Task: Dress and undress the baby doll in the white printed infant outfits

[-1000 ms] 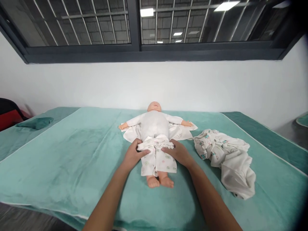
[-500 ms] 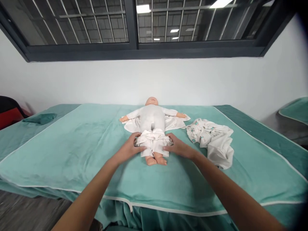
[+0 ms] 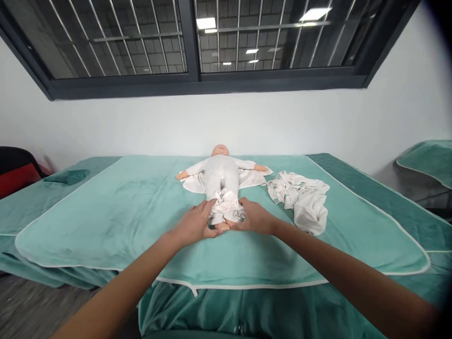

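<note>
Mat (image 3: 106, 212) lt green w/ white edging, doll's torso (image 3: 221, 170) white.

Left hand (image 3: 194, 223) is showing bare skin, slim fingers and rounded thumb. Right hand (image 3: 257, 217) is looking similar, also bare and slim-fingered. Left forearm (image 3: 130, 282) and right forearm (image 3: 339, 266) are showing bare as far as view is reaching, slender, smooth in outline, narrowing towards bare wrists. Fingernails are appearing too small to make out.

From the doll (image 3: 222, 172), the green blanket (image 3: 106, 212) leaves a wide lane at nine o'clock; crumpled clothes (image 3: 300, 200) obstruct low passage between three and four, the wall (image 3: 155, 125) at twelve.
</note>
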`<state>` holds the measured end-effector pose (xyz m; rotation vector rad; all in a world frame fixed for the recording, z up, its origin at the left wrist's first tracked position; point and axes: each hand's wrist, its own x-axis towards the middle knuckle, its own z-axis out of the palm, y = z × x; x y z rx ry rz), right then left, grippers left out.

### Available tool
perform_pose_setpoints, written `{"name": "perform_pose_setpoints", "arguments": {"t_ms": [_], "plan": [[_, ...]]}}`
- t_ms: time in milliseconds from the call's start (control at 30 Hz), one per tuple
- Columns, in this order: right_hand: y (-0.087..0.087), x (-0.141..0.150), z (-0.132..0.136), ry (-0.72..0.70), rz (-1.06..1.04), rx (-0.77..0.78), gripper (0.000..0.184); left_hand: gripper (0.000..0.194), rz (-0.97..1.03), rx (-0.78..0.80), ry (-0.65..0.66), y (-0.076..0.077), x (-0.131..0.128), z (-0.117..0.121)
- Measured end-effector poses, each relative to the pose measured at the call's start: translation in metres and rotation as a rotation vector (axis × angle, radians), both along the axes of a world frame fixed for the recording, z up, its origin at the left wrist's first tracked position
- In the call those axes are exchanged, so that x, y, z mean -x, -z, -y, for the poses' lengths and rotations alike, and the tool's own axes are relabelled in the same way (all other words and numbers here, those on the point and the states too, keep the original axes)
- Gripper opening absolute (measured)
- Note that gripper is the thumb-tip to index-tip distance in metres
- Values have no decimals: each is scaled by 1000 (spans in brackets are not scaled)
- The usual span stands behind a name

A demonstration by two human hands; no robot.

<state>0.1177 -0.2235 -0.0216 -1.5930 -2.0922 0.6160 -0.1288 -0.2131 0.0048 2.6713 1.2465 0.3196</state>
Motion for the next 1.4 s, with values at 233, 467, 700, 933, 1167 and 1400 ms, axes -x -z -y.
{"name": "perform_pose_setpoints", "arguments": {"t_ms": [233, 467, 700, 933, 1167, 1400], "plan": [[-31, -11, -9, -72, 70, 52, 42, 64, -154, -74, -5, -16, -1, 1], [-19, 3, 16, -158, 149, -4, 101, 50, -124, -96, 50, 0, 3, 2], [-2, 23, 29, -51, 337, -192, 33, 44, 104, 87, 4, 11, 6, 14], [-72, 25, 15, -310, 371, 11, 30, 38, 460, 748, -24, -38, 20, 9], [-158, 20, -4, -618, -4, 561, 36, 53, 217, 1148, 194, -120, 41, -20], [-182, 34, 1, -701, 138, 676, 46, 43, -201, 1192, 272, -167, 32, -20]]}}
